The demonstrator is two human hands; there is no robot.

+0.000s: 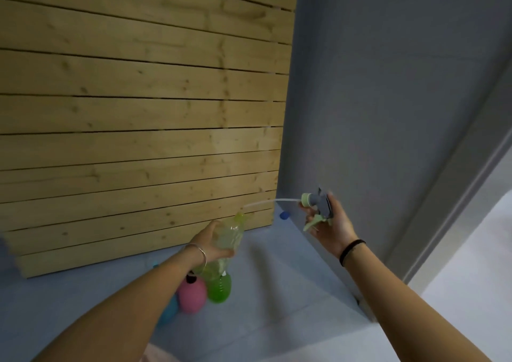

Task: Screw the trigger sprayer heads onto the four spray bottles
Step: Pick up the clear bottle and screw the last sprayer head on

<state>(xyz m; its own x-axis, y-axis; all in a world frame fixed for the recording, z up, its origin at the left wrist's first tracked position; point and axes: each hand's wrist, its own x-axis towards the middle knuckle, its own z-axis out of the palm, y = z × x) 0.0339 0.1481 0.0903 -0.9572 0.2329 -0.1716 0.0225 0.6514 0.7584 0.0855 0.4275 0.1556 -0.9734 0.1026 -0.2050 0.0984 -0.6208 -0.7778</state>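
My left hand grips a clear yellow-green spray bottle, tilted with its open neck up and to the right. My right hand holds a green and grey trigger sprayer head off to the right of the bottle. Its thin white dip tube runs left, and the tube's tip is at the bottle's mouth. The sprayer's collar is well apart from the neck. Below my left wrist stand a green bottle, a pink bottle and a blue bottle, partly hidden by my forearm.
A slatted wooden panel leans up behind the bottles. A grey wall rises on the right. The bottles rest on a grey-blue surface. A small blue object sits at the foot of the wall.
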